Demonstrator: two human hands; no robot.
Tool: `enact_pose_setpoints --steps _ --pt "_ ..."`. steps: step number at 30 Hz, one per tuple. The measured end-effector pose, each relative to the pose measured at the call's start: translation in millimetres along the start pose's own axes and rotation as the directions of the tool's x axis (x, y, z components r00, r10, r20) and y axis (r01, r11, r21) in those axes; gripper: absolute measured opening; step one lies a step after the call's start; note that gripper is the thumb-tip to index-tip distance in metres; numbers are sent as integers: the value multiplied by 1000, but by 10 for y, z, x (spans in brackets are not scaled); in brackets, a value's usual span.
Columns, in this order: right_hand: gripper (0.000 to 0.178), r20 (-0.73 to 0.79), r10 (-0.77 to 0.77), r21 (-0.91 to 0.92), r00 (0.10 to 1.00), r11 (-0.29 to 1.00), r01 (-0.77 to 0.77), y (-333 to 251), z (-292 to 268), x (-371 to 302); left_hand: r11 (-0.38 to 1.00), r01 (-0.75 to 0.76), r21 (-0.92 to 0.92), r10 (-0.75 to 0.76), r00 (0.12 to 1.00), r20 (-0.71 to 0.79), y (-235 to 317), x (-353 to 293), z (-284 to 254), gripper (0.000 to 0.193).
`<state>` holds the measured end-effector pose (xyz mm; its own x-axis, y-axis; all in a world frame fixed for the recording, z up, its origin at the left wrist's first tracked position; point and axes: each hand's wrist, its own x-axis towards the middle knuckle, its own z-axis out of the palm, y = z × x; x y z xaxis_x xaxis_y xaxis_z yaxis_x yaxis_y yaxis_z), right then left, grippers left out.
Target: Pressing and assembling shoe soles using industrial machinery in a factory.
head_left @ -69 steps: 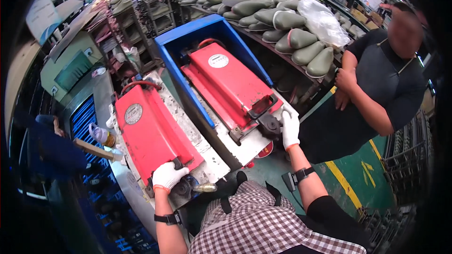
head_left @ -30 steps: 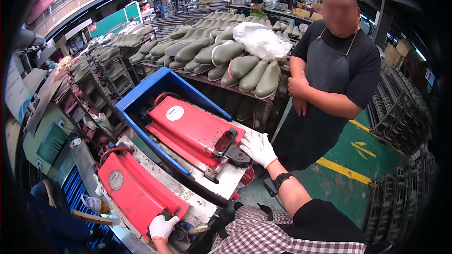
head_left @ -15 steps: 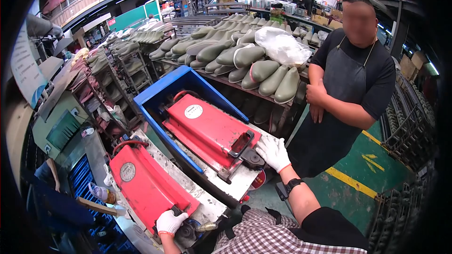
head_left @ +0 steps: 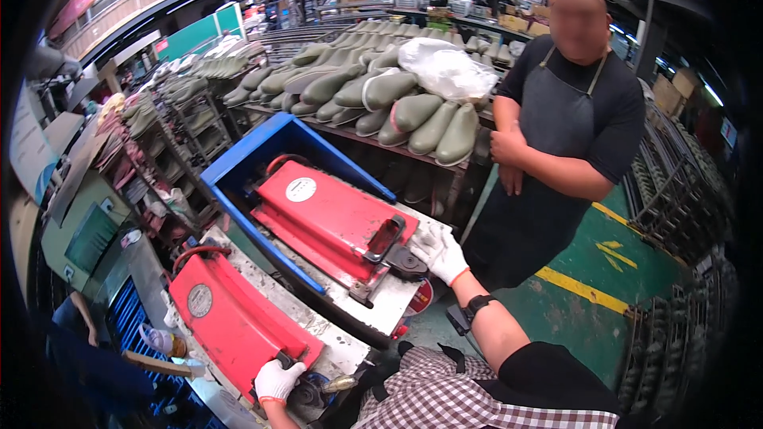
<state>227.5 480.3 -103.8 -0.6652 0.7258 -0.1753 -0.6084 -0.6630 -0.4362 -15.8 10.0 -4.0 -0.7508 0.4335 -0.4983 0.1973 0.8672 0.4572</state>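
Two red machine covers sit side by side on white, stained bases. On the left red cover, my left hand, in a white knitted glove, is closed around the black handle at its near end. The right red cover has a black loop handle at its near end. Beside that handle, my right hand, also gloved, lies on the edge of the white base with its fingers spread. A blue hood surrounds the far end and left side of the right cover.
A person in a dark apron stands at the right with forearms crossed. Behind the machines, a rack holds several olive-green boots and a white plastic bag. A clear cup stands at the left; metal racks line the right.
The whole view has shifted, so the scene sits slightly further left. Both hands keep their places on the machines, and the covers look the same.
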Motion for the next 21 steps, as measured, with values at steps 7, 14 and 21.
enact_pose_setpoints --steps 7,14,21 --pt "54 -63 26 63 998 998 -22 41 119 -8 1000 5 -29 -7 999 -50 9 -43 -3 42" --pt "59 -51 14 31 999 999 -12 -4 127 -20 1000 -16 -25 15 998 -56 -25 18 29 32" --pt "64 -47 21 61 999 998 -18 8 189 -44 998 5 -57 -6 999 -33 -4 -9 10 31"
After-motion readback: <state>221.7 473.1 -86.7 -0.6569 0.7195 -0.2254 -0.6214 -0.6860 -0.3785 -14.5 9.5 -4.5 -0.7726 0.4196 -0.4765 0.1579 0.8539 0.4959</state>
